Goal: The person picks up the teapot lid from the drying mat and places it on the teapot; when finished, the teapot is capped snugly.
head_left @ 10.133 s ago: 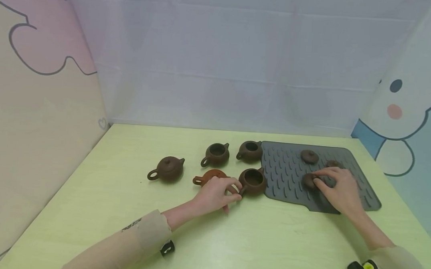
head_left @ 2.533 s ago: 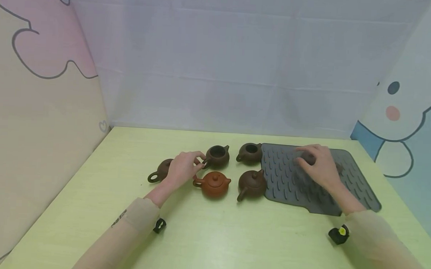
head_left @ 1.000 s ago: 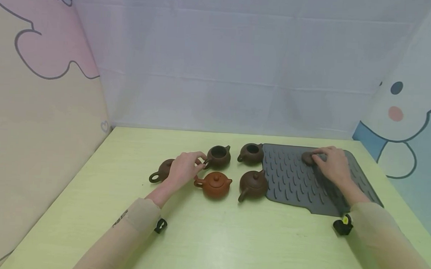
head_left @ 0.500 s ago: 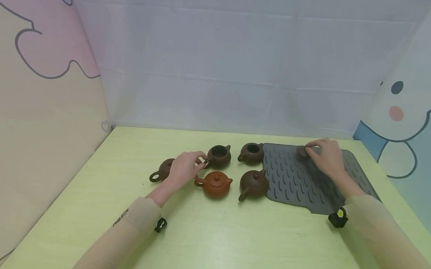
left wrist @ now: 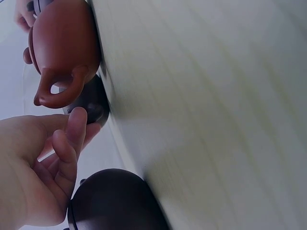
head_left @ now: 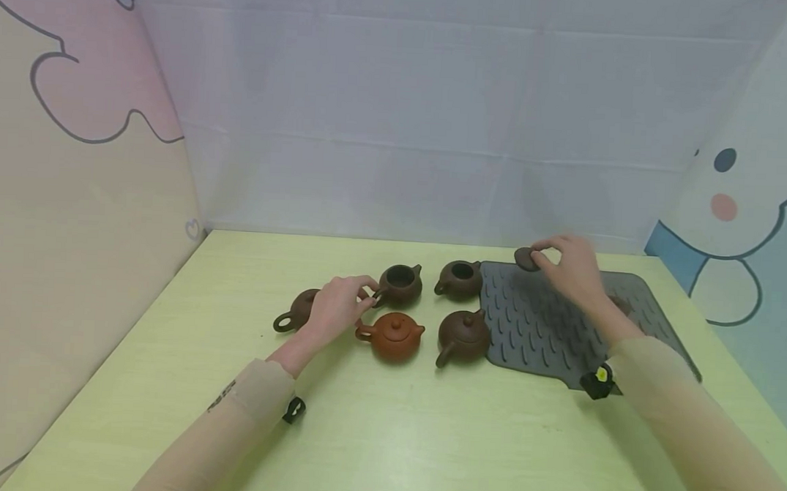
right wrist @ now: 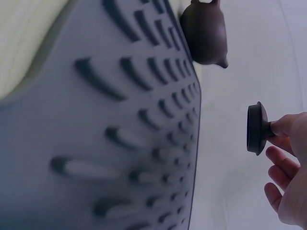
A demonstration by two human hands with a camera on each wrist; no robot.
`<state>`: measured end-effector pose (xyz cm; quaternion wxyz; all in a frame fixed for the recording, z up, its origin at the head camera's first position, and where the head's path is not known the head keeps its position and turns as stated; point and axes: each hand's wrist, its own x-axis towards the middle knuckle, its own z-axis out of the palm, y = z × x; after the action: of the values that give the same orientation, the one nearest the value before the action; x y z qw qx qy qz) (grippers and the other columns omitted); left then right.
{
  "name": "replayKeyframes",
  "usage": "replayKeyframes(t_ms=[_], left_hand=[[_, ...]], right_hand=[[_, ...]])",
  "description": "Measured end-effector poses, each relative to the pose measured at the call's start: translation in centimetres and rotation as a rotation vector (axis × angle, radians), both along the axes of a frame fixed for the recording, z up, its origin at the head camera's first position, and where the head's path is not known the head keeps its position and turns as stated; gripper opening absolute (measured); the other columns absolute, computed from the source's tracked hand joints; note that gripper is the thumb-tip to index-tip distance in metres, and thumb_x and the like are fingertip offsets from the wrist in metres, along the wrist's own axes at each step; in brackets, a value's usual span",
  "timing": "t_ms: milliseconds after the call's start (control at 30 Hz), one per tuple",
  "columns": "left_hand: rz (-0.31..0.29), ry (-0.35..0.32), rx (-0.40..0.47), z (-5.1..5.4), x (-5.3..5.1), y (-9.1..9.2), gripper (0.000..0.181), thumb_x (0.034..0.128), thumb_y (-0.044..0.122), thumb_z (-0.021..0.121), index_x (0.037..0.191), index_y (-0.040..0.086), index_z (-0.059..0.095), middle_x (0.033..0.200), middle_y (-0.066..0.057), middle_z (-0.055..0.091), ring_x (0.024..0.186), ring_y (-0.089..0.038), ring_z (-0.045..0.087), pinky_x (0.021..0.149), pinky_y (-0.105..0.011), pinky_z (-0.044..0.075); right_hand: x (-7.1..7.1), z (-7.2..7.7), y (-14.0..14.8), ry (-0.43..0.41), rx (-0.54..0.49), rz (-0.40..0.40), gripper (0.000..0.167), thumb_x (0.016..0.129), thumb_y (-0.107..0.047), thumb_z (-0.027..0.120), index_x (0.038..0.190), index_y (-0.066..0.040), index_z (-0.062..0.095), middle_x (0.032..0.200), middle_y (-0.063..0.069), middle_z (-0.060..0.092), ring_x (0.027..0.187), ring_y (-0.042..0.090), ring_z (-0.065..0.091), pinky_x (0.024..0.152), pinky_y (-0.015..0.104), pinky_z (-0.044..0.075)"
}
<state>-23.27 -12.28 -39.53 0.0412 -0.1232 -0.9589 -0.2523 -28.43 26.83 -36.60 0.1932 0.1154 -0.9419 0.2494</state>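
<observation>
My right hand (head_left: 569,271) pinches the knob of a small dark brown teapot lid (head_left: 526,259), held up above the back edge of the grey mat. In the right wrist view that lid (right wrist: 257,128) is tilted on its side, rim away from the fingers. My left hand (head_left: 334,305) pinches the handle of a lidless dark teapot (head_left: 400,284); the fingertips partly cover it. Right of that stands another lidless dark teapot (head_left: 461,279). A red-brown lidded teapot (head_left: 396,339) and a dark lidded one (head_left: 463,338) sit nearer. Behind my left hand, a dark teapot (head_left: 293,316) is partly hidden.
The grey ridged mat (head_left: 528,339) lies on the right of the pale green table (head_left: 392,436). On it another dark lid (head_left: 620,304) is mostly covered by the right forearm. A white sheet (head_left: 372,127) hangs behind the table.
Over the last second my right hand has lifted the lid off the mat and carried it left and up. My left hand stays. Earlier, the near dark teapot gained its lid.
</observation>
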Motion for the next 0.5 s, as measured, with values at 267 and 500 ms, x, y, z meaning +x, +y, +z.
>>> replayKeyframes(t_ms=[267,500], left_hand=[[-0.001,0.001,-0.001,0.0,-0.1,-0.1,0.022,0.0928,0.018,0.069,0.115,0.019,0.069,0.094,-0.004,0.078,0.046,-0.001,0.062,0.047,-0.022,0.043],[-0.007,0.006,-0.002,0.0,-0.1,-0.1,0.022,0.0931,0.018,0.069,0.115,0.019,0.069,0.094,-0.004,0.078,0.046,0.0,0.061,0.047,-0.022,0.044]], right_hand=[[-0.7,1.7,-3.0,0.027,-0.048,0.058,0.024,0.097,-0.018,0.061,0.108,0.0,0.072,0.116,0.026,0.066,0.118,0.045,0.053,0.106,0.06,0.034],[-1.0,2.9,-5.9,0.032,-0.108,0.137,0.023,0.097,-0.019,0.062,0.11,-0.002,0.072,0.116,0.024,0.066,0.116,0.042,0.052,0.105,0.058,0.033]])
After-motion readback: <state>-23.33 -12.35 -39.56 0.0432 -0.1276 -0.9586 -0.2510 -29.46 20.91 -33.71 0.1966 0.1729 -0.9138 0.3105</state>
